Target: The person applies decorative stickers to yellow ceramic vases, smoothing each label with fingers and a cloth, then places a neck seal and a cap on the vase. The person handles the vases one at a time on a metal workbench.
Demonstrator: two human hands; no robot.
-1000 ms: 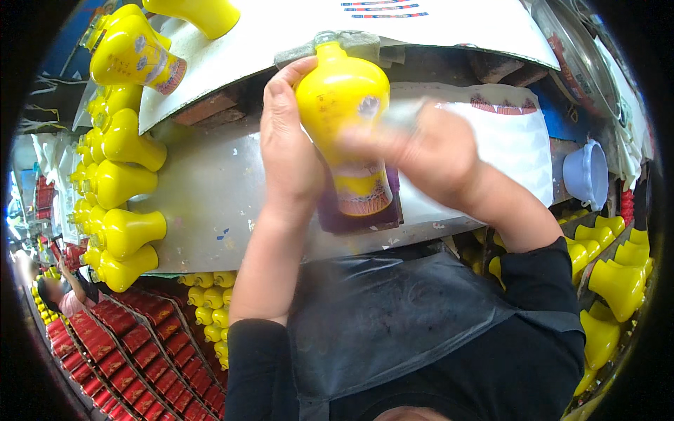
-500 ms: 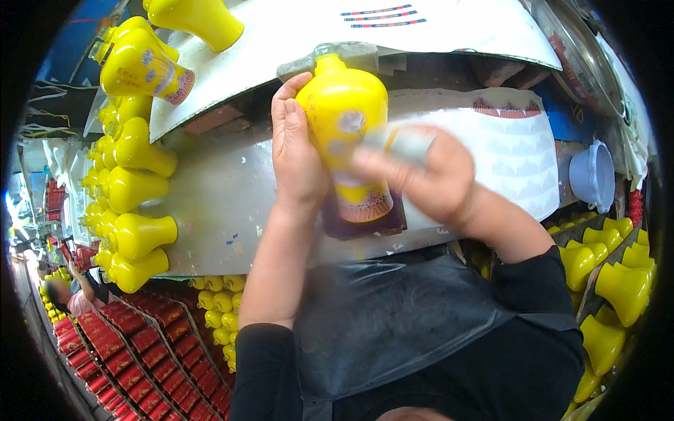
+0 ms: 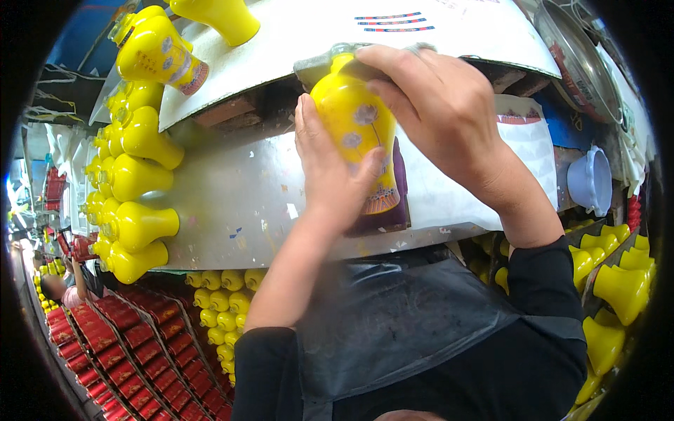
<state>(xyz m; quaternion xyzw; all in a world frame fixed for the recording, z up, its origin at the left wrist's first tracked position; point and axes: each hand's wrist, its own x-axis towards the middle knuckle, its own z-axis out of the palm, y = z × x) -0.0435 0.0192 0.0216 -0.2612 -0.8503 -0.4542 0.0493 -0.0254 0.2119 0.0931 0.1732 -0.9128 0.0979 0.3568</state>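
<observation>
Left hand [image 3: 333, 168] clamped on the yellow bottle [image 3: 359, 128], right hand [image 3: 446, 105] at its neck, finger grip unclear; grey table [image 3: 232, 189], red packages [image 3: 116, 335] near left

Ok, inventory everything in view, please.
Flowered waisted bottles: two, yellow, centre and upper left
Plain waisted bottles: many, yellow, left and right
Flat block: one, purple, beneath central bottle
Smooth bench: one, grey, centre
Flat board: one, white, top
Thin strips: three, blue and red, on board
Patterned sheet: one, white, right
Round tub: one, pale blue, right
Round metal pan: one, silver, upper right
Boxlike packs: many, red, lower left
Co-worker: one, in pink, far left
Apron: one, black, lower centre
Left hand: one, on central bottle
Right hand: one, near its neck
</observation>
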